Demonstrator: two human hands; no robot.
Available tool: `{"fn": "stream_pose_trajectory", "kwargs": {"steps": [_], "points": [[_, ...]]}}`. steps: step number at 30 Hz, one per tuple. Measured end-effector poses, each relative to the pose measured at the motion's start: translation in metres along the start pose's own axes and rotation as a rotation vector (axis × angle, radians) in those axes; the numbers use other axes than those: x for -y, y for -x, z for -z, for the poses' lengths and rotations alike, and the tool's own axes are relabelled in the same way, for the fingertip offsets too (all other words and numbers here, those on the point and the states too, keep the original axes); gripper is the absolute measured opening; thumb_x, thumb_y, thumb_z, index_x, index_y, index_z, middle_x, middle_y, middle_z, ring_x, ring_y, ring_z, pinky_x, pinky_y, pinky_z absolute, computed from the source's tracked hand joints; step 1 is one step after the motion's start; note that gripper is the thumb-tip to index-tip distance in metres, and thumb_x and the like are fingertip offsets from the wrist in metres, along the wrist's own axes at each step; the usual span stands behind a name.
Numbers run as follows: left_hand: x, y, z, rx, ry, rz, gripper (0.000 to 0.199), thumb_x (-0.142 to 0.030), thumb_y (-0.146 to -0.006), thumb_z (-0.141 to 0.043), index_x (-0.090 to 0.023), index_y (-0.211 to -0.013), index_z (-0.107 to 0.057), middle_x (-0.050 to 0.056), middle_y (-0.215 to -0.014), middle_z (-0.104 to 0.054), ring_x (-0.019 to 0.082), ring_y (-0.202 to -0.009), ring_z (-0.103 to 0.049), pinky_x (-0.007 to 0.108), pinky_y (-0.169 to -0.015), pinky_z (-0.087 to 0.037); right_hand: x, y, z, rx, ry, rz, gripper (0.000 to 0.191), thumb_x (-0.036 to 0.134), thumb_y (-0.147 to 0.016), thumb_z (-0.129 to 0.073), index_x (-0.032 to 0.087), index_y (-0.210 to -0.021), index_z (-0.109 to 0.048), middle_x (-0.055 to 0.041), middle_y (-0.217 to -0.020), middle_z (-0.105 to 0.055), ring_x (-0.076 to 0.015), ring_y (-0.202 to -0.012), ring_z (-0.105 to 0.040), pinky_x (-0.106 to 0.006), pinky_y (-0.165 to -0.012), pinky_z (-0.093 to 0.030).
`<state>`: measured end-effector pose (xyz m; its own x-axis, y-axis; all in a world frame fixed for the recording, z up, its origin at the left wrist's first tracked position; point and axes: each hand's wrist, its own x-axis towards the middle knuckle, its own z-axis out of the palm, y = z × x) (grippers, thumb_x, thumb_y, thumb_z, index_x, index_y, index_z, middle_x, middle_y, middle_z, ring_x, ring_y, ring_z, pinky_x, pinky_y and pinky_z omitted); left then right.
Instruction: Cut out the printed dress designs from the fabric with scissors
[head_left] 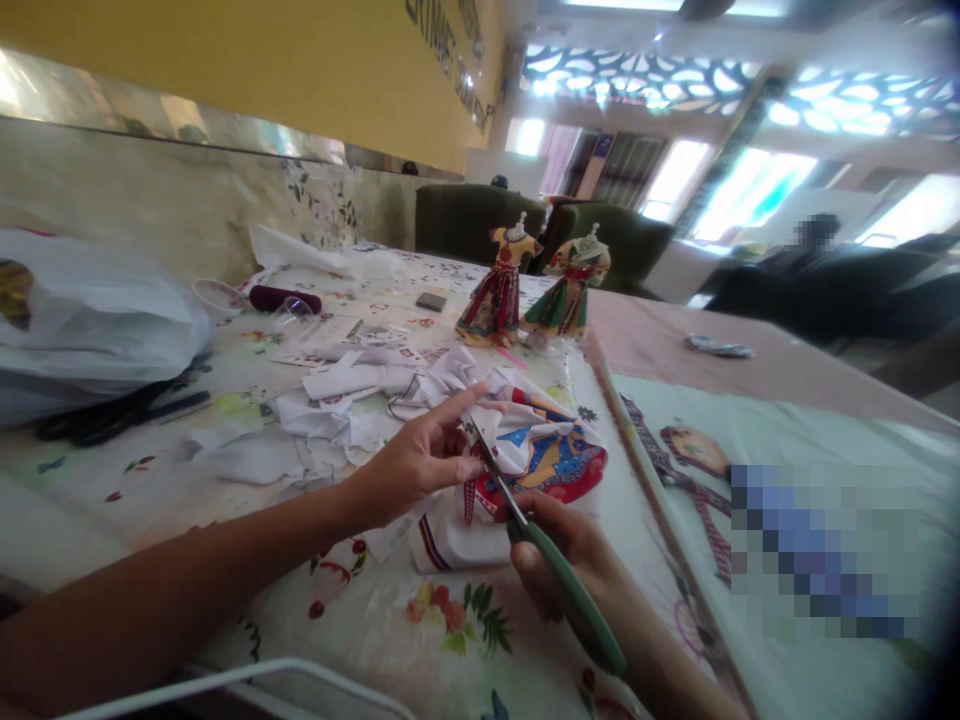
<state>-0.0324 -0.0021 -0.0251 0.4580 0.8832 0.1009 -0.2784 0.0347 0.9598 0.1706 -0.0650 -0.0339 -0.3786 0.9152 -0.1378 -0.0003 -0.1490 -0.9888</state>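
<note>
My right hand (562,545) is closed around the scissors with green handles (574,605). Their narrow blades point up and left, reaching the cloth beside my left fingers; whether the blades are parted is too blurred to tell. Between thumb and fingers, my left hand (427,450) grips an edge of a printed cloth (555,462), white with blue, red and yellow patterns. A narrow red patterned strip (469,497) hangs below that thumb. The rest of the cloth lies bunched on the table behind and under the scissors, partly hidden by my hands.
Crumpled white scraps (322,415) lie left of the cloth. Two small dresses on stands, one red-skirted (499,290) and one green-skirted (570,295), stand behind. At left are a white plastic bag (90,320), black scissors (97,420) and a dark purple case (285,299).
</note>
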Motion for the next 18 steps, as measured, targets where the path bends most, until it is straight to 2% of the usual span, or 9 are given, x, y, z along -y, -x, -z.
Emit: {"fn": "stream_pose_trajectory", "kwargs": {"steps": [2,6,8,12,16,18], "points": [[0.001,0.000,0.001,0.002,0.005,-0.001,0.084,-0.020,-0.078,-0.077,-0.030,-0.153,-0.043,0.001,-0.092,-0.064,0.016,-0.096,-0.059,0.029,-0.087,-0.046,0.000,0.000,-0.001,-0.008,0.001,-0.011,0.058,0.063,-0.070,-0.081,0.016,-0.096,-0.060,0.0099,-0.050,-0.045,-0.0048,-0.038,-0.036,-0.016,-0.036,-0.026],[0.000,0.000,0.002,-0.021,0.018,0.003,0.085,-0.020,-0.078,-0.078,-0.035,-0.153,-0.043,0.003,-0.117,-0.062,0.012,-0.090,-0.058,0.028,-0.083,-0.047,0.002,0.000,-0.001,-0.054,0.006,-0.023,0.060,0.066,-0.070,-0.078,0.017,-0.097,-0.058,0.0105,-0.049,-0.045,-0.0053,-0.037,-0.035,-0.017,-0.037,-0.026],[-0.001,-0.001,0.002,-0.045,0.002,0.013,0.086,-0.021,-0.076,-0.080,-0.035,-0.153,-0.042,0.004,-0.122,-0.059,0.010,-0.083,-0.057,0.028,-0.078,-0.048,0.003,0.000,0.001,-0.089,0.011,0.000,0.059,0.067,-0.072,-0.076,0.017,-0.096,-0.058,0.0106,-0.048,-0.044,-0.0055,-0.037,-0.035,-0.017,-0.037,-0.025],[0.000,-0.003,0.004,-0.086,-0.023,0.047,0.088,-0.024,-0.077,-0.079,-0.028,-0.155,-0.038,0.005,-0.109,-0.061,0.011,-0.074,-0.056,0.028,-0.069,-0.048,0.004,-0.001,0.006,-0.158,0.036,0.046,0.056,0.067,-0.075,-0.072,0.017,-0.093,-0.057,0.0101,-0.049,-0.045,-0.0059,-0.037,-0.037,-0.018,-0.038,-0.025],[0.002,-0.006,0.006,-0.105,-0.032,0.043,0.088,-0.023,-0.079,-0.077,-0.023,-0.156,-0.034,0.000,-0.091,-0.061,0.011,-0.068,-0.057,0.028,-0.067,-0.047,0.003,-0.002,0.009,-0.190,0.063,0.083,0.048,0.064,-0.082,-0.068,0.018,-0.088,-0.056,0.0091,-0.050,-0.046,-0.0067,-0.038,-0.038,-0.019,-0.039,-0.027],[0.002,-0.006,0.006,-0.115,-0.034,0.044,0.089,-0.023,-0.079,-0.077,-0.023,-0.156,-0.034,-0.001,-0.089,-0.061,0.010,-0.066,-0.058,0.027,-0.067,-0.047,0.003,-0.003,0.010,-0.200,0.066,0.102,0.046,0.063,-0.084,-0.065,0.018,-0.087,-0.056,0.0088,-0.049,-0.046,-0.0072,-0.038,-0.038,-0.019,-0.039,-0.028]]}}
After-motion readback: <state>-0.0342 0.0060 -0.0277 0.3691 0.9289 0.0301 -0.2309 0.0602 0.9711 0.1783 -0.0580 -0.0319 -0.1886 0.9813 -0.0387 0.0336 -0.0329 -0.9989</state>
